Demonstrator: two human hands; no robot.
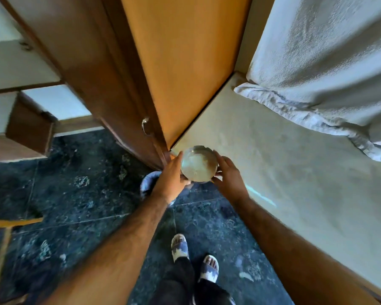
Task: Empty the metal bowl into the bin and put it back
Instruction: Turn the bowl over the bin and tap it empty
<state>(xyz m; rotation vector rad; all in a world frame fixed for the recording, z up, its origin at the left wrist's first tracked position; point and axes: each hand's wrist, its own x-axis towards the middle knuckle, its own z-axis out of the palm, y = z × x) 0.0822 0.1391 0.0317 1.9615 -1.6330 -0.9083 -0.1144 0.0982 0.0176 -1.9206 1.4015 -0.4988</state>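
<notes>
Steel-grey and shallow, the metal bowl point(198, 164) sits just below the middle of the frame, held between both hands at the near corner of a pale tabletop point(295, 172) that fills the right half of the view. Its open side faces the camera, and a pale whitish patch shows on its inside, too blurred to name. The left hand point(171, 179) clasps the bowl's left rim, thumb along the edge and fingers curled beneath, while the right hand point(229, 175) presses flat against the right rim with its fingers extended upward along the side; both hands are closed on the bowl. Directly below the left hand and wrist, a small round blue bin point(147, 183) stands on the dark green marbled floor point(79, 194), mostly hidden by the forearm, so that its contents cannot be seen. The bowl is up and to the right of the bin's visible rim, nearer the table corner than the bin's mouth. An orange-brown wooden door point(180, 62) rises through the upper centre of the frame, with a darker brown cupboard door point(92, 69) and its metal handle point(144, 125) to the left. A white towel point(330, 69) hangs at the upper right. At the bottom centre, two feet in blue-and-white sandals point(194, 258) stand on the floor.
</notes>
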